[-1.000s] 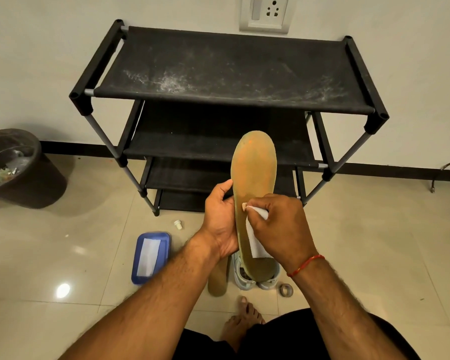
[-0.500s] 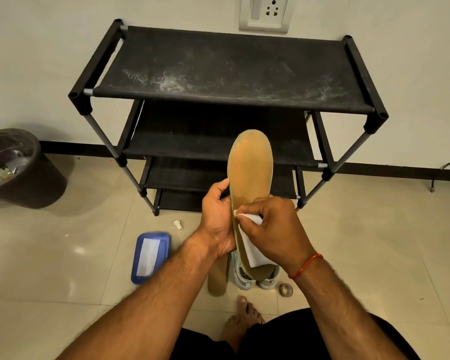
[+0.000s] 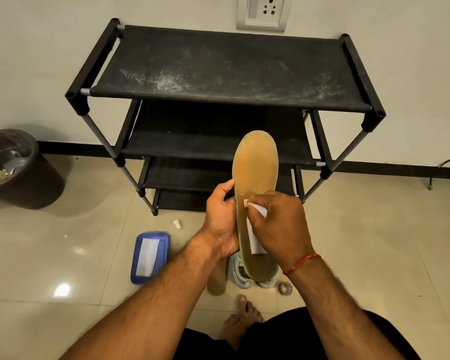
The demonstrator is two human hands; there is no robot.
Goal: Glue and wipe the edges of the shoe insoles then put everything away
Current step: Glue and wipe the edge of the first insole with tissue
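Note:
I hold a tan shoe insole upright in front of me, toe end up. My left hand grips its left edge near the middle. My right hand pinches a white glue tube with its nozzle against the insole's left edge. A second tan insole lies on the floor below my left wrist, partly hidden. A white shoe stands on the floor behind the held insole's heel.
A black shoe rack stands against the wall ahead. A blue wipes box and a small white cap lie on the tiled floor. A tape roll sits by the shoe. A dark bin stands at left.
My right hand slid the tube's nozzle a little down and left along the insole's edge, then back up. The insole tilted slightly; my left hand kept its grip.

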